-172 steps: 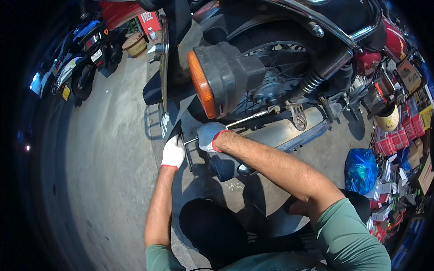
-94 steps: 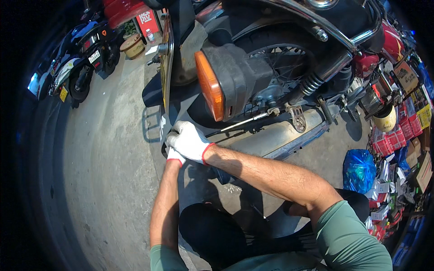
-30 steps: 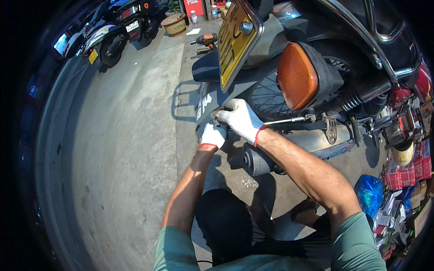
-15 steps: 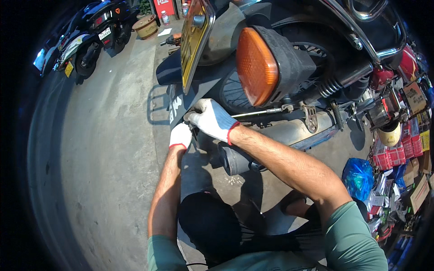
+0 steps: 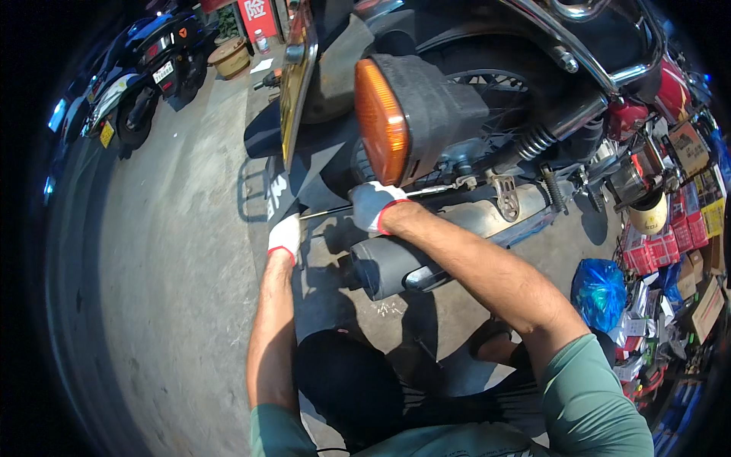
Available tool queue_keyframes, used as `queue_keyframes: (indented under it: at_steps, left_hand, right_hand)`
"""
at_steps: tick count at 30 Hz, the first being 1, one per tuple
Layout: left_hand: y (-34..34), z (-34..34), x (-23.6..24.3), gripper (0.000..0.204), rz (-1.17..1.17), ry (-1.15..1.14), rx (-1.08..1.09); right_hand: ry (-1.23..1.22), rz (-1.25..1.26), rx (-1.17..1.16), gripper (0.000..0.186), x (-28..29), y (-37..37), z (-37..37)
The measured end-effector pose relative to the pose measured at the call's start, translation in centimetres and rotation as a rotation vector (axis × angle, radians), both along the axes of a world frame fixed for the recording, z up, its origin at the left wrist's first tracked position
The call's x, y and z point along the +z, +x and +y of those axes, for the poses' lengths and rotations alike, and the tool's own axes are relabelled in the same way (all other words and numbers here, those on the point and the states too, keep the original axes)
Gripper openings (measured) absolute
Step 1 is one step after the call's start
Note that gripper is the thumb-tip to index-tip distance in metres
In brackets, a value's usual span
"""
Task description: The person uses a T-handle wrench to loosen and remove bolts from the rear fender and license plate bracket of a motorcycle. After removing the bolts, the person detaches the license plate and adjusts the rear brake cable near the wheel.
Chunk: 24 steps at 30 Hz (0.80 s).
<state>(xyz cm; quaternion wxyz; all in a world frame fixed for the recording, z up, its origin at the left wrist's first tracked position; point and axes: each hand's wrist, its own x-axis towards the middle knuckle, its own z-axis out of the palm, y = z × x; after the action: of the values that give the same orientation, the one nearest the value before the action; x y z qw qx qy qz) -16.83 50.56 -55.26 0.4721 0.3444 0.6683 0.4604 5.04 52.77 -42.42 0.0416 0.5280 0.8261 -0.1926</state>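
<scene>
Both my hands wear white work gloves with red cuffs. My left hand (image 5: 285, 234) is closed at the left end of a thin metal rod (image 5: 326, 212), beside the dark mud flap (image 5: 280, 194); its fingertips are partly hidden. My right hand (image 5: 375, 206) closes over the same rod farther right, just below the orange turn signal (image 5: 381, 114). The rod runs on past it, along the motorcycle's rear wheel (image 5: 487, 80). Under my right forearm lies the exhaust muffler (image 5: 388, 268), its dark end toward me.
A yellow licence plate (image 5: 295, 99) stands edge-on above the flap. Parked scooters (image 5: 152, 68) and a round planter (image 5: 229, 59) are at the far left. On the right are a blue plastic bag (image 5: 599, 291), red boxes (image 5: 649, 250) and piled small parts.
My right hand has moved right, away from my left hand, uncovering the rod between them. My left hand has shifted slightly left. The head view has turned a little, moving the motorcycle leftward.
</scene>
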Motion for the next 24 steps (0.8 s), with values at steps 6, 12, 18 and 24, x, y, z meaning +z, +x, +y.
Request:
queue_keyframes:
  at_steps: [6,12,18,24]
  left_hand:
    - [0.9,-0.7,1.1,0.043,-0.080,-0.034,-0.010]
    - [0.7,-1.7,0.9,0.050,0.095,0.037,-0.066]
    - [0.7,-2.3,1.2,0.056,0.461,0.076,-0.101]
    - [1.0,-2.9,2.0,0.043,0.271,0.279,-0.118]
  right_hand:
    - [0.087,-0.044,0.045,0.024,-2.4,-0.1,0.2]
    - [0.091,0.022,0.035,0.022,-1.8,0.4,-0.6]
    - [0.139,0.077,0.017,0.021,-1.8,1.0,-1.2]
    - [0.147,0.037,0.049,0.023,-2.1,1.1,-0.8]
